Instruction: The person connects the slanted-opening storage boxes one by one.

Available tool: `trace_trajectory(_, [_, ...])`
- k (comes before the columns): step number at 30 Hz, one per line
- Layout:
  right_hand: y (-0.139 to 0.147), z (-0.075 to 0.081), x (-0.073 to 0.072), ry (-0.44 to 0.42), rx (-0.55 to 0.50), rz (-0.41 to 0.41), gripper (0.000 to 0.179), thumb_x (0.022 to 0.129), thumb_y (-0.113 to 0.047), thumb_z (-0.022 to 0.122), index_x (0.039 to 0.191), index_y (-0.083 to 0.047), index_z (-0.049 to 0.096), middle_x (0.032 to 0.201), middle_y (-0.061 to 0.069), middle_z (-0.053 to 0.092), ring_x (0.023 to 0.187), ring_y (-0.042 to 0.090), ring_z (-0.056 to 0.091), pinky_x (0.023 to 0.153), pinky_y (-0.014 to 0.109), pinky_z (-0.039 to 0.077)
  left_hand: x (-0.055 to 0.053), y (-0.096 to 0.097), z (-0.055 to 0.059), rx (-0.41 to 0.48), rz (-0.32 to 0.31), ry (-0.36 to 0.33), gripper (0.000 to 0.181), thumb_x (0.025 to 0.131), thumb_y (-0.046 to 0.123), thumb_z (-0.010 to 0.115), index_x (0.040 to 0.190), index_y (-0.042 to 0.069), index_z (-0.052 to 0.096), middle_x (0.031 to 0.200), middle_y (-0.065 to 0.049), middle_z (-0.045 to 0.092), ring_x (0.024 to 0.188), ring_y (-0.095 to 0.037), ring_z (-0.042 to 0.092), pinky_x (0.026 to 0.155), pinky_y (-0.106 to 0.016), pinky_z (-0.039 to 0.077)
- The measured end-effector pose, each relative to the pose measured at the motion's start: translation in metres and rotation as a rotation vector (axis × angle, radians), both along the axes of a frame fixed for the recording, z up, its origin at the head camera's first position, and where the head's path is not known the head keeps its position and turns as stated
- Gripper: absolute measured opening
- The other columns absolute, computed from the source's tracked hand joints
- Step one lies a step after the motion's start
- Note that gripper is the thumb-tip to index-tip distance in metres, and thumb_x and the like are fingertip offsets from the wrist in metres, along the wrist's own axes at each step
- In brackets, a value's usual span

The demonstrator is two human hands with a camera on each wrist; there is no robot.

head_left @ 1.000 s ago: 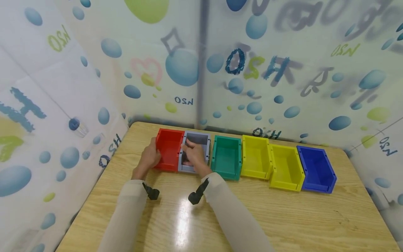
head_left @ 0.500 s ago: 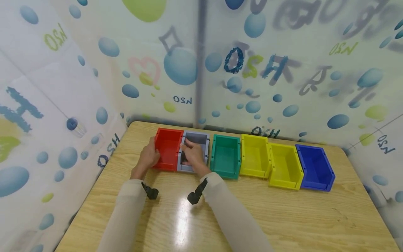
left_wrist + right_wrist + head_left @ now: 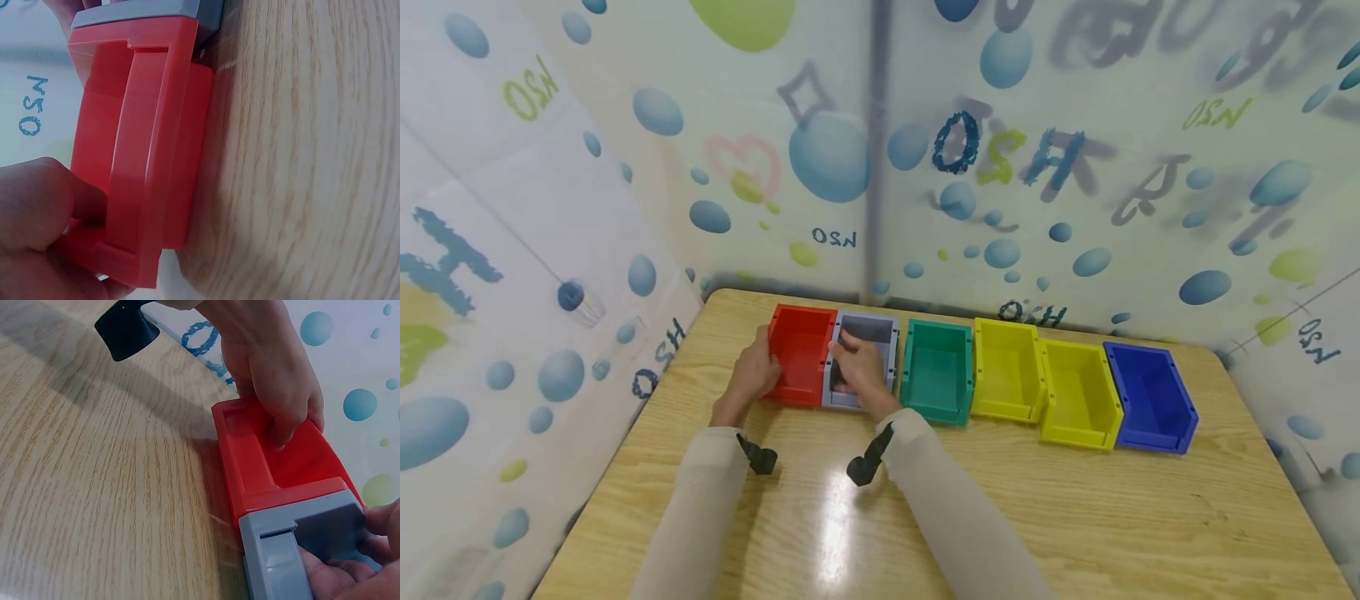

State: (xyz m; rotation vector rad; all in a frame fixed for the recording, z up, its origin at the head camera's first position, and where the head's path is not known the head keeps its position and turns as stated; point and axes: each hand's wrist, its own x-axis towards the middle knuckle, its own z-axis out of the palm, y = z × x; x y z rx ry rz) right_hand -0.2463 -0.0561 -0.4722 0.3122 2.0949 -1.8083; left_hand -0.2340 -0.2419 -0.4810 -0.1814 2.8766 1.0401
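Note:
A red storage bin [image 3: 802, 358] and a grey storage bin [image 3: 874, 367] stand side by side on the table, their walls touching. My left hand [image 3: 754, 371] grips the red bin's left wall; in the left wrist view the thumb [image 3: 87, 200] is inside the bin and other fingers are outside. My right hand [image 3: 861, 367] reaches into the grey bin and holds it near the wall shared with the red one. Bent fingers [image 3: 334, 575] show inside the grey bin in the right wrist view; part of their contact is hidden.
Right of the grey bin, across a narrow gap, stands a green bin [image 3: 937, 372]. Beyond it follow a yellow bin [image 3: 1009, 371], a second yellow bin [image 3: 1081, 393] set slightly nearer, and a blue bin [image 3: 1152, 397]. Patterned walls rise behind and left of the wooden table [image 3: 985, 517].

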Motion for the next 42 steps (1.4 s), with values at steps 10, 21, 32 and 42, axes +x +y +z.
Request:
trace_trajectory(10, [-0.001,0.001,0.0,0.007,0.013,0.008,0.05,0.097,-0.032,0.064,0.145,-0.032,0.05,0.142,0.005,0.056,0.121,0.027,0.056,0.069,0.039,0.06,-0.001,-0.003,-0.003,-0.003,0.0,0.023,0.054,0.094,-0.001,0.037,0.147,-0.004,0.023,0.132,-0.036,0.052,0.115,-0.048,0.057,0.095,-0.056,0.047])
trace_trajectory(21, [0.002,0.004,0.011,0.253,0.314,0.142,0.039,0.099,-0.029,0.06,0.131,-0.007,0.064,0.112,0.01,0.07,0.089,0.019,0.065,0.068,0.027,0.056,0.0,0.002,-0.006,0.017,0.043,0.006,0.056,0.094,-0.001,0.04,0.148,-0.001,0.024,0.132,-0.034,0.054,0.114,-0.046,0.058,0.095,-0.055,0.048])
trace_trajectory(32, [0.078,0.043,0.019,0.618,0.517,-0.084,0.021,0.094,-0.017,0.063,0.105,-0.005,0.075,0.086,0.007,0.075,0.066,0.022,0.068,0.055,0.031,0.049,-0.001,0.002,-0.005,0.026,0.037,0.026,0.056,0.093,0.0,0.039,0.147,-0.001,0.025,0.13,-0.034,0.055,0.111,-0.045,0.059,0.092,-0.055,0.048])
trace_trajectory(42, [0.157,0.043,0.012,0.408,0.957,0.085,0.037,0.099,-0.02,0.058,0.125,0.005,0.06,0.114,0.024,0.061,0.086,0.035,0.062,0.072,0.047,0.056,-0.001,0.0,-0.006,0.021,0.03,0.033,0.054,0.092,0.0,0.039,0.144,-0.003,0.027,0.129,-0.034,0.055,0.11,-0.046,0.059,0.091,-0.055,0.048])
